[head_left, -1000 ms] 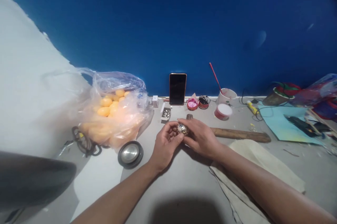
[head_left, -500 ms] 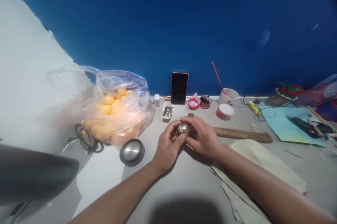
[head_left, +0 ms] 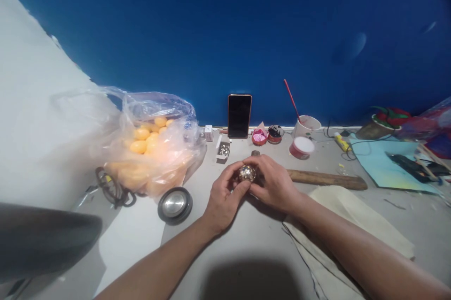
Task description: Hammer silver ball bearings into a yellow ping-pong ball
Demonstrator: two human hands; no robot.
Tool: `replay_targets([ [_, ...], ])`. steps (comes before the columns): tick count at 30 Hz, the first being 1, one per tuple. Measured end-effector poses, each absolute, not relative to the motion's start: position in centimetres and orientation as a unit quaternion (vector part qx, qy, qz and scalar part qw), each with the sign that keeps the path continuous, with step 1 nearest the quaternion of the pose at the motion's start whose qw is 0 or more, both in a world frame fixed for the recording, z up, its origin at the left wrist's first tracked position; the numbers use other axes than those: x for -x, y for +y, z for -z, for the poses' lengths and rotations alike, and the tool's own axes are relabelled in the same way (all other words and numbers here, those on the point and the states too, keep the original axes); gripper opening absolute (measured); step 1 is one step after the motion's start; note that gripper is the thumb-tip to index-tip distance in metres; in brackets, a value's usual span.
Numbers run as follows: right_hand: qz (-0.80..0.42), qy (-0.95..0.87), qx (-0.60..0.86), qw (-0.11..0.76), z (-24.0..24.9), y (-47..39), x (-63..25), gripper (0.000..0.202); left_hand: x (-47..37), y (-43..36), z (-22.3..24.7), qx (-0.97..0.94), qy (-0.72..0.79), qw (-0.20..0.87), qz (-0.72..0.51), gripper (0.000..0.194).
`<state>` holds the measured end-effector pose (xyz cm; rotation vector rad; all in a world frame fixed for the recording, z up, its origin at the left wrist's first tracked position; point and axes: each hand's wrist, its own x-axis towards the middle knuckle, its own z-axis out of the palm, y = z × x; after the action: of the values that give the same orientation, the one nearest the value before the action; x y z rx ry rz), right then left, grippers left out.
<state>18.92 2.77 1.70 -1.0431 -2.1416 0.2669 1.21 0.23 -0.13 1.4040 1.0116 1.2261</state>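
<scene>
A small shiny ball covered in metallic studs sits between my two hands above the grey table. My left hand curls round its left and lower side, with the thumb under it. From the right, my right hand holds it with bent fingertips. Just behind the right hand the head of a hammer shows in part, and its wooden handle extends to the right. An open little box of shiny studs stands beyond my left hand.
At left are a plastic bag of yellow balls and a round black-rimmed lid. A phone leans on the blue wall. Behind right stand a white cup and a tub; cream cloth lies under my right forearm.
The view has shifted slightly. The ball has turned a little between my fingers, and more of its studded surface shows. Both hands keep hold of it.
</scene>
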Motion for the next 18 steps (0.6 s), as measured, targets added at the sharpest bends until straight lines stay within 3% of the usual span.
replay_targets([
  [5,-0.116,-0.852,0.326,0.392,-1.5,3.2,-19.4,0.051,-1.0,0.4,-0.5,-0.592,0.417,0.458,-0.515,0.036],
  [12,-0.097,-0.815,0.391,0.416,-1.8,2.8,-18.8,0.025,-1.1,0.2,-0.5,-0.564,0.405,0.505,-0.513,0.035],
  [15,-0.093,-0.815,0.419,0.389,-1.8,2.6,-18.7,0.025,-1.5,-0.1,0.2,-0.534,0.398,0.548,-0.507,0.046],
  [18,-0.096,-0.828,0.402,0.38,-1.7,2.7,-18.7,0.026,-1.6,-0.2,0.6,-0.521,0.402,0.547,-0.517,0.04],
])
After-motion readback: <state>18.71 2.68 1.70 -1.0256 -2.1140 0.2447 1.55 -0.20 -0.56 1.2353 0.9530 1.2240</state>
